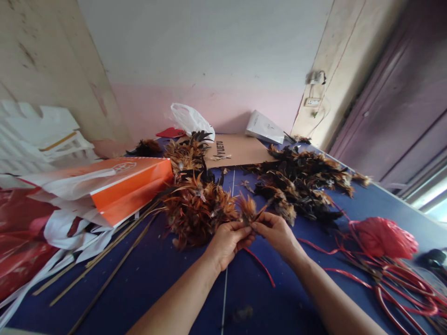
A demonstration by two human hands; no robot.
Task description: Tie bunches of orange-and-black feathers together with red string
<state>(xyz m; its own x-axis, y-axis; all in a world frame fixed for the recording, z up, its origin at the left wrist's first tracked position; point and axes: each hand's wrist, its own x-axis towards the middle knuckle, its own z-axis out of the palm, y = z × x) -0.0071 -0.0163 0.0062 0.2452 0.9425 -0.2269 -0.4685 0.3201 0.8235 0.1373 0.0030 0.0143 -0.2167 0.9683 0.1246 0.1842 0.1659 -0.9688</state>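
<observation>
A small bunch of brown feathers (pixel 247 205) stands up between my hands, tips pointing away from me. My left hand (pixel 228 239) is closed, pinching the bunch at its base. Thumb and fingers of my right hand (pixel 277 232) are pressed together at the same spot, with a thin dark feather (pixel 260 212) sticking up beside them. The fingers hide the quill ends. A red plastic string (pixel 263 269) trails from below my hands onto the blue table (pixel 181 288). Just left of the bunch lies a big pile of reddish-brown feathers (pixel 195 209).
Dark feathers (pixel 300 179) spread at the right. Red string ball (pixel 384 236) and red-handled scissors (pixel 384 298) lie at right front. An orange paper bag (pixel 132 186) and thin sticks (pixel 115 260) are on the left. Cardboard (pixel 240 149), a white plastic bag (pixel 192 120) and white box (pixel 264 126) sit behind.
</observation>
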